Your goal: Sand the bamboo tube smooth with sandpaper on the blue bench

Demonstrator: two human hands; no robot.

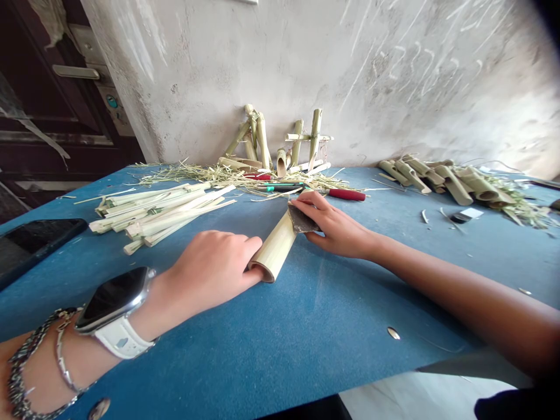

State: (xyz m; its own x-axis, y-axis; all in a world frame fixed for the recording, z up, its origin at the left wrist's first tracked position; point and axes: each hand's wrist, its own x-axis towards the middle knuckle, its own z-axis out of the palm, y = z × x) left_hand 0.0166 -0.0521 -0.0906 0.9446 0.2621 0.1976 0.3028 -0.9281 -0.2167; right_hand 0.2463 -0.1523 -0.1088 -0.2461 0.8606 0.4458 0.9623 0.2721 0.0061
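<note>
A pale bamboo tube (278,248) lies slanted on the blue table (245,344), its hollow near end toward me. My left hand (219,265) grips that near end, with a finger at the opening. At the tube's far end, my right hand (335,227) holds a dark, flat piece of sandpaper (303,220) between thumb and fingers. The sandpaper touches the tube's right side. A watch with a white strap (120,309) and bracelets are on my left wrist.
Split bamboo strips (166,213) are heaped at the left, near a black phone (39,239). Behind my hands are shavings (188,173), a red-handled tool (347,195) and bamboo constructions (315,137) by the wall. Cut bamboo tubes (455,181) lie at the right.
</note>
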